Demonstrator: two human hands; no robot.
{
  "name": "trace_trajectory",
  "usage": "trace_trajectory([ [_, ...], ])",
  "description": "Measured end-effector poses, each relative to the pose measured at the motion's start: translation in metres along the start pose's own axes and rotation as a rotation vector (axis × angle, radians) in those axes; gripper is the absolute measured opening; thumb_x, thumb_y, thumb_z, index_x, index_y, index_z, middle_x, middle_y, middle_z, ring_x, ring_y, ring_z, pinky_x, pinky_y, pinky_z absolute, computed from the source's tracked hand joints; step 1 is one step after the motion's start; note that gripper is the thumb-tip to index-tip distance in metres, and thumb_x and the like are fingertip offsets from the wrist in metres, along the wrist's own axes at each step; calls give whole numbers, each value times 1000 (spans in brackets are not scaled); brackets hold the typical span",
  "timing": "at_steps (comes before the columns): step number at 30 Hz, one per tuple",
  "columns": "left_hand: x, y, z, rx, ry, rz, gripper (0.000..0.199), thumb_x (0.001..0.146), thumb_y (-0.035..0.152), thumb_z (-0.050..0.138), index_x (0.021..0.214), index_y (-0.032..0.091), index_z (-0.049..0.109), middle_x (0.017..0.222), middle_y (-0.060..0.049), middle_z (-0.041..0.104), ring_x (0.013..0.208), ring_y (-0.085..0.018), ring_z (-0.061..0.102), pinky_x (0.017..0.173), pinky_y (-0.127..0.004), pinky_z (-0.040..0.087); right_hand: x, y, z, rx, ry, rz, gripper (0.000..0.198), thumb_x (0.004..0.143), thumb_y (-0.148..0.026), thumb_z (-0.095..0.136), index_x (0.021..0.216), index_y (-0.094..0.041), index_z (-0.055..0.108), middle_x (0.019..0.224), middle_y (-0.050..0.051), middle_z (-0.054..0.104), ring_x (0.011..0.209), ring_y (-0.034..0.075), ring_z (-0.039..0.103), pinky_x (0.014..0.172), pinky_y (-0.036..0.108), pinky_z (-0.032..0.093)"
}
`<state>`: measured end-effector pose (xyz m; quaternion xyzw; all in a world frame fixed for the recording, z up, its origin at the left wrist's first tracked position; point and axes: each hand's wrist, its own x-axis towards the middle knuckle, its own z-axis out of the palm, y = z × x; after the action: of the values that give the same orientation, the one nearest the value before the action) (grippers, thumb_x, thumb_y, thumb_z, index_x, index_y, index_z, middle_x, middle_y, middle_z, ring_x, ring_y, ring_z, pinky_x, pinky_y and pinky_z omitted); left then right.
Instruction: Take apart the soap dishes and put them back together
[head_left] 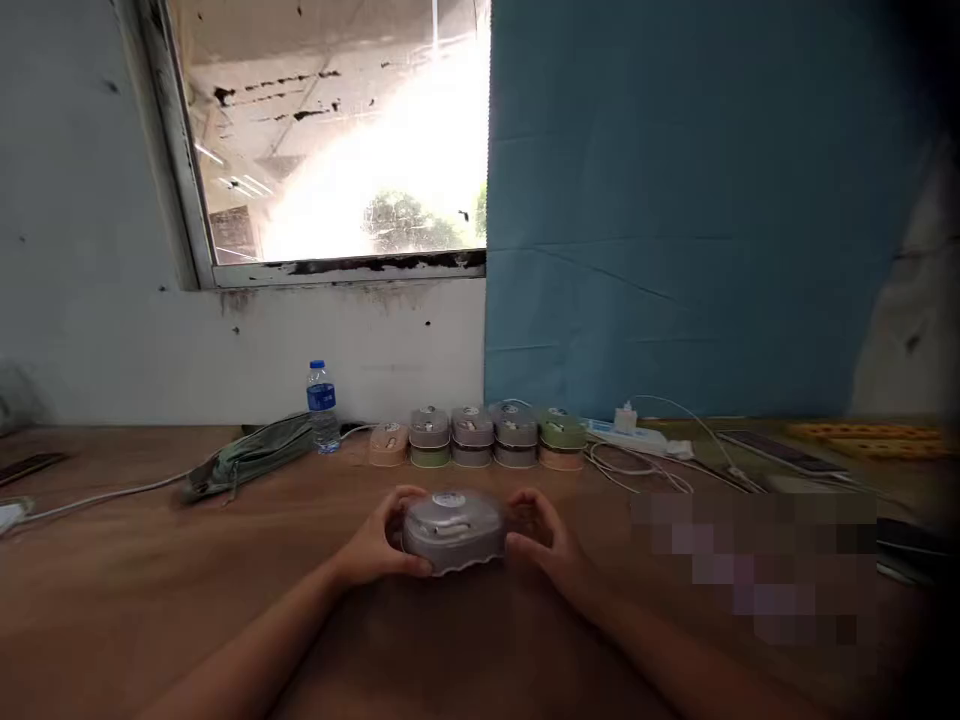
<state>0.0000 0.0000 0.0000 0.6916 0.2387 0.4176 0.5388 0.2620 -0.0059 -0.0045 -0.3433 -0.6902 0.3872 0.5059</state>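
Note:
A grey rounded lidded box [454, 532] with a white label on top is held over the brown tabletop, between my two hands. Its lower edge looks wavy. My left hand [382, 542] grips the left side, thumb along the front and fingers behind. At the right side, my right hand [546, 540] is curved around the box, with thumb and fingertips at its edge. Behind them stands a row of similar small boxes: a single peach one [388, 444] at the left, then grey ones [472, 436] in stacks, and a green one [562, 430] on a peach one.
A water bottle [322, 408] stands beside a green cloth pouch [255, 458] at the back left. To the right lie a power strip [626, 434] with a charger, loose white cables [645, 470] and a phone [781, 453]. A blurred patch hides part of the right tabletop.

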Motion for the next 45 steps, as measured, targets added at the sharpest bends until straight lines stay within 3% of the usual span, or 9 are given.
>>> trace_trajectory([
  [5, -6, 6, 9, 11, -134, 24, 83, 45, 14, 80, 115, 25, 37, 115, -7, 47, 110, -26, 44, 93, -40, 32, -11, -17, 2, -103, -340, -17, 86, 60, -41, 71, 132, -26, 27, 135, 9, 34, 122, 28, 33, 100, 41, 28],
  [11, -8, 5, 5, 91, -164, 12, 97, 45, 14, 80, 123, 29, 24, 117, -7, 47, 110, -25, 45, 96, -43, 29, -8, -15, 7, -172, -316, -58, 74, 60, -35, 72, 125, -24, 40, 129, 9, 43, 117, 27, 41, 98, 40, 33],
  [18, -8, 4, -3, 259, -185, 15, 101, 46, 16, 79, 125, 27, 17, 121, -10, 43, 116, -26, 40, 99, -42, 25, -7, -11, 8, -79, -192, -50, 65, 63, -33, 70, 122, -22, 44, 126, 10, 48, 115, 26, 44, 96, 39, 36],
  [26, -15, -3, -24, 381, -220, -50, 94, 55, 32, 75, 124, 25, 10, 126, -14, 39, 119, -25, 36, 100, -43, 23, 11, -2, -3, -125, 281, 149, 62, 60, -40, 69, 116, -22, 50, 121, 7, 53, 112, 27, 47, 95, 41, 38],
  [28, -11, -5, -28, 402, -93, 1, 70, 70, 40, 60, 122, 23, 17, 127, -14, 37, 119, -24, 36, 98, -41, 26, 14, 5, -6, -68, 401, 209, 63, 60, -42, 69, 116, -22, 49, 117, 7, 55, 106, 27, 52, 89, 39, 43],
  [30, -3, -8, -33, 563, 221, 92, 47, 80, 40, 45, 118, 21, 25, 128, -14, 33, 120, -22, 34, 99, -40, 26, 16, 12, -9, 26, 502, 284, 61, 61, -44, 68, 115, -22, 49, 114, 7, 56, 99, 26, 56, 80, 35, 48],
  [34, 29, -21, -47, 1139, 754, -18, 51, 72, 32, 52, 117, 16, 33, 131, -14, 27, 126, -24, 23, 102, -39, 19, 18, 21, -10, 171, 546, 357, 50, 65, -50, 61, 105, -21, 53, 103, 7, 60, 80, 21, 61, 60, 28, 51],
  [40, 93, -51, -66, 1254, 890, -330, 88, 56, 38, 65, 128, 8, 24, 134, -26, 19, 126, -41, 14, 98, -52, 16, 19, 19, -8, 415, 514, 375, 54, 72, -59, 47, 111, -21, 48, 80, 4, 67, 61, 15, 60, 50, 24, 46],
  [45, 110, -52, -79, 1232, 859, -470, 68, 69, 47, 52, 128, 21, 31, 119, -19, 45, 111, -37, 42, 88, -48, 31, 18, 14, -9, 529, 527, 425, 56, 76, -63, 34, 105, -17, 48, 63, 3, 66, 48, 14, 56, 47, 24, 42],
])
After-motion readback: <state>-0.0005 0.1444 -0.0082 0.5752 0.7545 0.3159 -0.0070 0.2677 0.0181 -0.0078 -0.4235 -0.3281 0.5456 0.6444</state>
